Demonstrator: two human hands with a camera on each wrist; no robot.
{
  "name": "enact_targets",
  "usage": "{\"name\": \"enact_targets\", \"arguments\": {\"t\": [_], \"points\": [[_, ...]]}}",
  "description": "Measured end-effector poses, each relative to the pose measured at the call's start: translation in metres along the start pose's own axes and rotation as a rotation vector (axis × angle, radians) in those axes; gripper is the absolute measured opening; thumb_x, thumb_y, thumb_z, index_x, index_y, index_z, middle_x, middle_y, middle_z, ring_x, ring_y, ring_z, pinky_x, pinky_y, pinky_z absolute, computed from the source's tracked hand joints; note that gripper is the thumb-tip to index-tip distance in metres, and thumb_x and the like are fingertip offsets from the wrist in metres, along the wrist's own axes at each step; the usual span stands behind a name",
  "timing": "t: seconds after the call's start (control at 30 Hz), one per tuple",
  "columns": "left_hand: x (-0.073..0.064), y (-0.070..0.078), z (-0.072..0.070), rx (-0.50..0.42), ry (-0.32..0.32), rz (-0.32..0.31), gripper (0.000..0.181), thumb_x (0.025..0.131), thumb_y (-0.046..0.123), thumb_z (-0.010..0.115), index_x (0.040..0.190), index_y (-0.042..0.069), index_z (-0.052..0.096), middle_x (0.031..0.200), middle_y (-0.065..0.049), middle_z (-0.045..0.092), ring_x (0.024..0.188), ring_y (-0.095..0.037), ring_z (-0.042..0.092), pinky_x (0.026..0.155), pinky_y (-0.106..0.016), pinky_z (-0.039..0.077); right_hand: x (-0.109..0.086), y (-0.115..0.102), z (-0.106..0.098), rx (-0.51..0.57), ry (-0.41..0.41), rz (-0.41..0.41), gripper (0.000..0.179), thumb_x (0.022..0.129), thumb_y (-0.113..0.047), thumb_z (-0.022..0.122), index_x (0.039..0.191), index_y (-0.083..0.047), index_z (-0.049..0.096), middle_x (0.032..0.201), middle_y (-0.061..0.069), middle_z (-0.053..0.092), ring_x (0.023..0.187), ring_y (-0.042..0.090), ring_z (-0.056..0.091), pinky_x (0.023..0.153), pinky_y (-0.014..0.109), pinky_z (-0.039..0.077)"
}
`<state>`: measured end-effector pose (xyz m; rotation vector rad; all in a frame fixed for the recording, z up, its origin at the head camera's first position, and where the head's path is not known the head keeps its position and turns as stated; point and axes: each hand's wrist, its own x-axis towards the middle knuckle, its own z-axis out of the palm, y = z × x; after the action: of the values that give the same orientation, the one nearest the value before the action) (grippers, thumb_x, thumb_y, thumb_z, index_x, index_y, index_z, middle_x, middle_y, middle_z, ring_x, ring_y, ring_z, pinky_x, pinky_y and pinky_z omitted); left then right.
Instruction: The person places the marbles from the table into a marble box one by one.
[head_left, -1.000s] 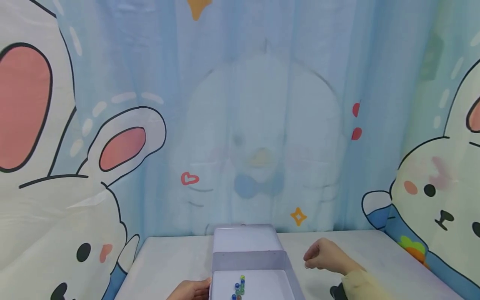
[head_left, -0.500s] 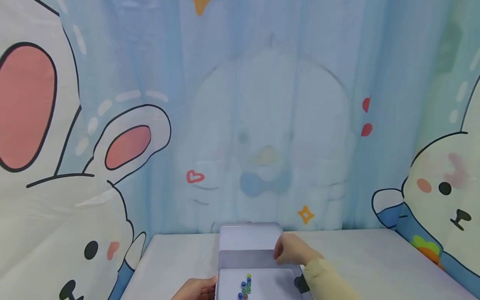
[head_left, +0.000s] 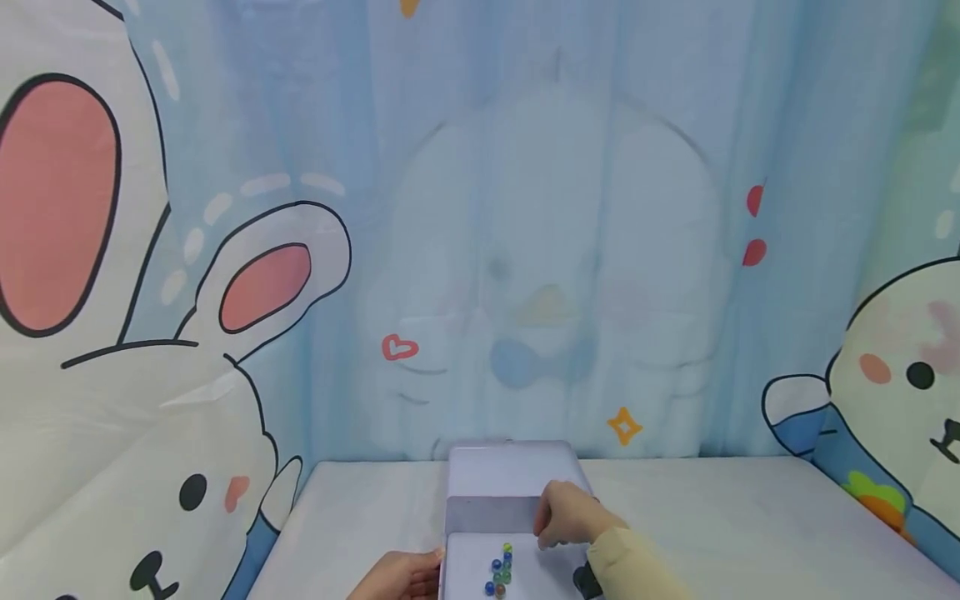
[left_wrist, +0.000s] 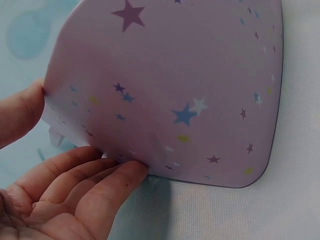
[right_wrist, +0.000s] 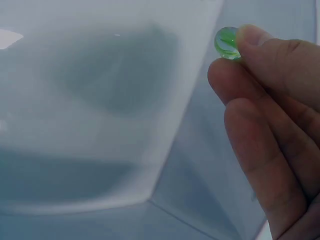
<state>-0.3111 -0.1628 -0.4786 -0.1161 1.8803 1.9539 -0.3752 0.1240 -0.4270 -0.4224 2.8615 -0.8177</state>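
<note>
My right hand (head_left: 566, 515) is over the open pale lilac box (head_left: 551, 575). Between thumb and fingertip it pinches a clear glass marble with green swirls (right_wrist: 228, 44), plain in the right wrist view. Several blue, green, yellow and brownish marbles (head_left: 502, 575) lie in a short row on the box floor. At the box's left side is my left hand (head_left: 401, 575). The left wrist view has its thumb on one edge and its fingers against the lower edge of the star-printed outer wall (left_wrist: 200, 145), holding it.
The box lid (head_left: 513, 469) lies folded back behind the box. Around it spreads a white-covered table (head_left: 712, 508). A blue curtain with cartoon animals (head_left: 547, 208) hangs at the table's far edge.
My right hand has come in from the right of the box to over its inside, lowering slightly. My left hand stays at the box's left side. The head view has shifted a little.
</note>
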Motion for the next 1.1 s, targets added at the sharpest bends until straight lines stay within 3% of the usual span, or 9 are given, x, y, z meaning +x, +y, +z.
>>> {"name": "enact_targets", "arguments": {"t": [0.33, 1.1], "points": [[0.000, 0.002, 0.005, -0.018, 0.019, 0.022, 0.049, 0.102, 0.025, 0.064, 0.124, -0.019, 0.060, 0.106, -0.013, 0.076, 0.095, -0.014, 0.070, 0.092, -0.035, 0.060, 0.005, 0.003, 0.016, 0.019, -0.052, -0.020, 0.019, 0.073, 0.006, 0.081, 0.071, -0.011, 0.072, 0.068, 0.000, 0.065, 0.063, 0.014, 0.060, 0.060, 0.028, 0.053], [0.000, 0.001, 0.003, -0.026, 0.035, 0.015, 0.048, 0.103, 0.025, 0.064, 0.123, -0.018, 0.061, 0.107, -0.015, 0.075, 0.093, -0.014, 0.069, 0.092, -0.035, 0.060, 0.011, 0.000, 0.027, 0.043, -0.082, -0.031, 0.015, 0.075, 0.003, 0.083, 0.074, -0.010, 0.075, 0.068, -0.001, 0.068, 0.064, 0.013, 0.060, 0.060, 0.027, 0.051]]}}
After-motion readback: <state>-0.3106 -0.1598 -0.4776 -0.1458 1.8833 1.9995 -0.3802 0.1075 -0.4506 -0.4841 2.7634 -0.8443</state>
